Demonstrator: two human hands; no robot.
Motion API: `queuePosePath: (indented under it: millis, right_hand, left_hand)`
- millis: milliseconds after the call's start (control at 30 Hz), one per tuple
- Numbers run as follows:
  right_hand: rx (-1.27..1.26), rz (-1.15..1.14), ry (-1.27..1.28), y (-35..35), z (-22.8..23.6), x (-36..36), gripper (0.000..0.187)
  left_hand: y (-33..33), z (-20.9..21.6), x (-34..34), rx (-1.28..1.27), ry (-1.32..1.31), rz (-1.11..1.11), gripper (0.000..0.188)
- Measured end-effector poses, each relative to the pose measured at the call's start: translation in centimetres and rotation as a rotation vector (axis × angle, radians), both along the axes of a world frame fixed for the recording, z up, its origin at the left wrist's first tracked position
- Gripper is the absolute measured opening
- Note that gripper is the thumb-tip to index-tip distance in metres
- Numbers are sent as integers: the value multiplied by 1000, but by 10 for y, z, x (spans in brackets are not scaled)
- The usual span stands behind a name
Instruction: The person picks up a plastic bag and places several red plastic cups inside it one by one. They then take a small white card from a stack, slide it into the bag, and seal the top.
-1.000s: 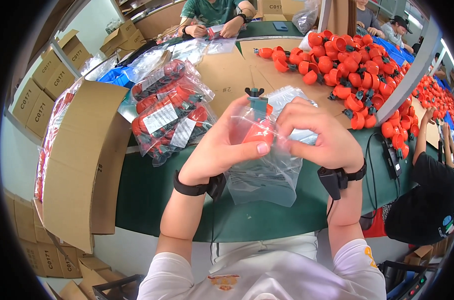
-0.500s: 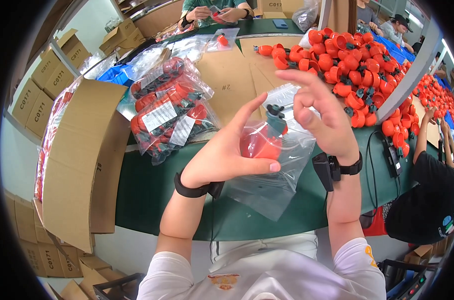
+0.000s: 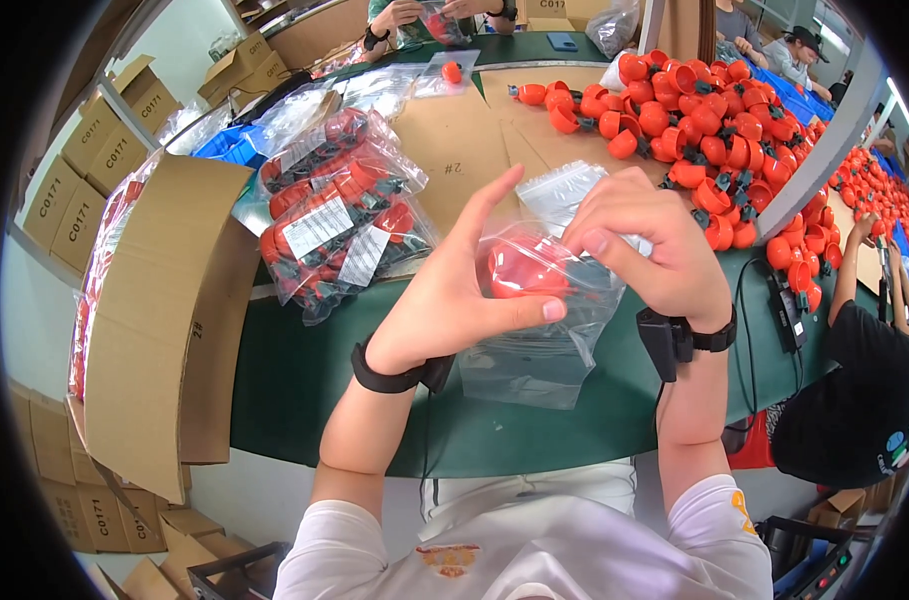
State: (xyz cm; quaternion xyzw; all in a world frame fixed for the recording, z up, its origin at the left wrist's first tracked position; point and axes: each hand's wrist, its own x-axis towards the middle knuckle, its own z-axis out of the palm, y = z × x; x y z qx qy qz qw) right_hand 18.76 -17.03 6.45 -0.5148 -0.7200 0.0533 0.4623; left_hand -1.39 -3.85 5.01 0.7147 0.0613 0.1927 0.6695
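A red cup-shaped plastic part (image 3: 522, 268) lies inside a clear zip bag (image 3: 530, 368), above the near part of the green table. My left hand (image 3: 444, 290) holds the bag from the left, its thumb across the front and its index finger stretched upward. At the bag's right side, my right hand (image 3: 659, 245) has its fingers curled down and pinched at the plastic. The part's dark green fitting is mostly hidden by that hand. Just behind the hands, more clear zip bags (image 3: 564, 190) lie on a flat cardboard sheet (image 3: 464, 135).
Filled bags of red parts (image 3: 339, 220) lie at the left, beside an open carton (image 3: 164, 310). A big heap of red parts (image 3: 694, 120) covers the right rear, next to a grey post (image 3: 814, 165). A black adapter (image 3: 784, 315) with cable lies at the right. Other people work nearby.
My right hand has come down and left from above the bag, its fingers curling onto the plastic. The red part now sits lower in the bag, its green fitting no longer sticking up.
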Motion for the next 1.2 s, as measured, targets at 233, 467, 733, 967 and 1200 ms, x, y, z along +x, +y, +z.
queuePosePath:
  millis: [233,467,733,967,1200]
  right_hand:
    - [-155,142,-188,-4,4,-16,28]
    - [-217,-6,-211,-9,5,-4,19]
    - [-340,145,-193,-20,6,1,51]
    - [-427,258,-235,-21,4,-6,43]
    - [-519,269,-252,-25,14,-11,41]
  left_hand:
    - [-3,0,1,-10,79,25,115]
    - [3,-9,0,132,3,67,106]
    - [0,-3,-2,135,184,-49,70]
    - [-4,-9,-2,267,162,-10,68]
    - [-6,-8,4,364,106,-34,69]
